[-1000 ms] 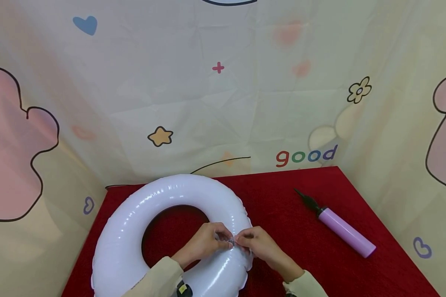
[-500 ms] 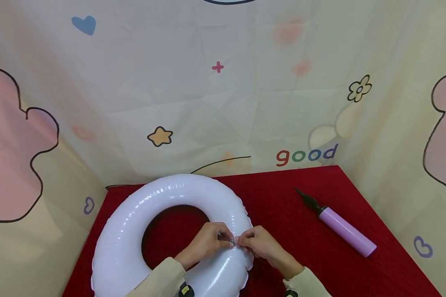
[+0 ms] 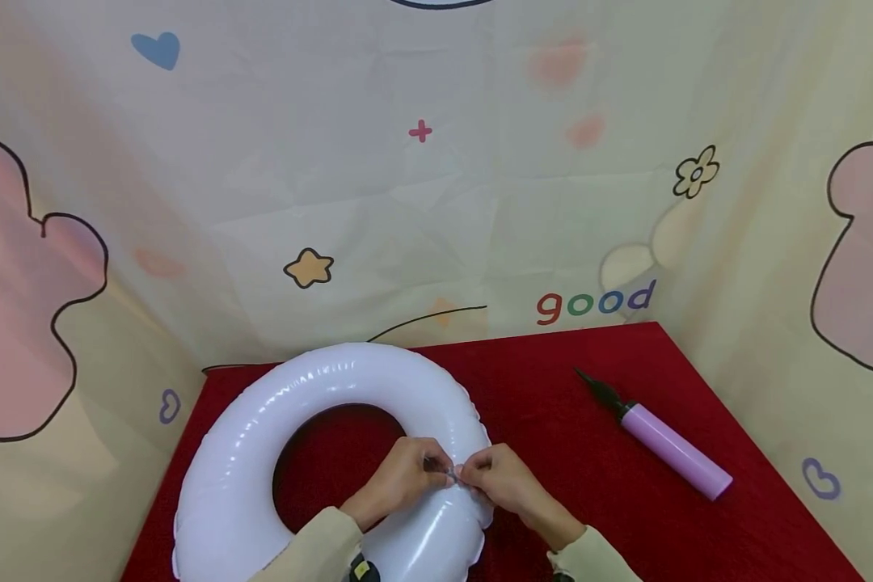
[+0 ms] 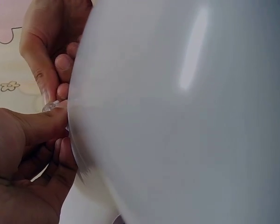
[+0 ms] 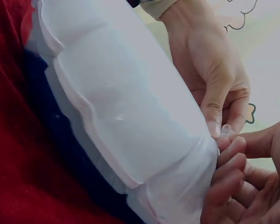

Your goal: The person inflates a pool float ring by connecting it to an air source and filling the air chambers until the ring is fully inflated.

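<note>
A white inflated swim ring (image 3: pixel 236 465) lies on the red cloth, its seam wrinkled along the outer edge. My left hand (image 3: pixel 402 478) reaches over the ring's hole to its right side, thumb and fingers pinching a small clear valve (image 4: pixel 50 106). From the other side my right hand (image 3: pixel 508 483) meets it, fingertips pinching at the same valve. In the right wrist view the clear valve (image 5: pixel 227 129) shows between both hands, beside the ring's surface. Fingers cover most of it, so I cannot tell whether its plug is in or out.
A pink hand pump (image 3: pixel 676 451) with a black nozzle lies to the right on the red cloth (image 3: pixel 546 404). A printed curtain (image 3: pixel 364 202) with drawings and the word "good" hangs behind and along both sides.
Both hands stay at the valve with only tiny finger shifts. The head view has turned slightly, so the scene sits a little further left.
</note>
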The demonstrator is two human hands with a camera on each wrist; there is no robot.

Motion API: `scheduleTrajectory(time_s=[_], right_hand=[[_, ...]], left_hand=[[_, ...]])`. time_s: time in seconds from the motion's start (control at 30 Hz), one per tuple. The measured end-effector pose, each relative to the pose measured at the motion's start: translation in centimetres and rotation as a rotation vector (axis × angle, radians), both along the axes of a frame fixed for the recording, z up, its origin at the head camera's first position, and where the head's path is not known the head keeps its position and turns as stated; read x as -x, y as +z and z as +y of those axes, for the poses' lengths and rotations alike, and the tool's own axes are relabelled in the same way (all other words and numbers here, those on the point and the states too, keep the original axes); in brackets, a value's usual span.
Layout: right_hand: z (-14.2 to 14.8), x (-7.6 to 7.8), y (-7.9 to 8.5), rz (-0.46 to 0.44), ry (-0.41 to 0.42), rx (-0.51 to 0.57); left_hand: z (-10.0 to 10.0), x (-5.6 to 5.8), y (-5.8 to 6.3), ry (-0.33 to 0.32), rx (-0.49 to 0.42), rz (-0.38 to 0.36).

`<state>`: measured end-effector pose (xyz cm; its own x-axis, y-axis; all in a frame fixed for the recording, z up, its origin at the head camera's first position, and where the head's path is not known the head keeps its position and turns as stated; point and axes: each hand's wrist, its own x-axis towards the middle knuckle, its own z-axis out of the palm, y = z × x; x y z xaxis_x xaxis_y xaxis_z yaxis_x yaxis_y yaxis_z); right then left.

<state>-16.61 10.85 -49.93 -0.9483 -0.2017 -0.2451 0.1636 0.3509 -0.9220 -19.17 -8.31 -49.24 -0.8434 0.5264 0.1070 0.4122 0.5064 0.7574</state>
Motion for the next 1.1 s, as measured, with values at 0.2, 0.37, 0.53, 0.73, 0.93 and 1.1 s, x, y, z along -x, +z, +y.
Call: scheduleTrajectory(time_s=[0.2,0.37,0.53,0.73,0.93,1.1], right_hand=[[0.4,0.2,-0.4,-0.055,0.039,0.068],[0.7,0.5,-0.5,-0.055,0.072,0.091],[0.7,0.6,-0.4,-0.059,0.088,0.095],[0.6,0.5,-0.3,-0.045,0.080,0.060],[0.6,0.4,-0.4,-0.069,0.072,0.052],[0.4,0.4,-0.8,-0.027,0.080,0.050]], left_hand=[[0.0,0.1,0.4,0.005,0.047,-0.017],[-0.2,0.1,0.4,0.016,0.064,-0.022],[-0.3,0.1,0.2,-0.002,0.040,0.001],[0.1,0.0,0.1,-0.032,0.031,0.044],[0.2,-0.2,-0.1,-0.035,0.021,0.036],[0.2,-0.2,-0.7,-0.020,0.022,0.066]])
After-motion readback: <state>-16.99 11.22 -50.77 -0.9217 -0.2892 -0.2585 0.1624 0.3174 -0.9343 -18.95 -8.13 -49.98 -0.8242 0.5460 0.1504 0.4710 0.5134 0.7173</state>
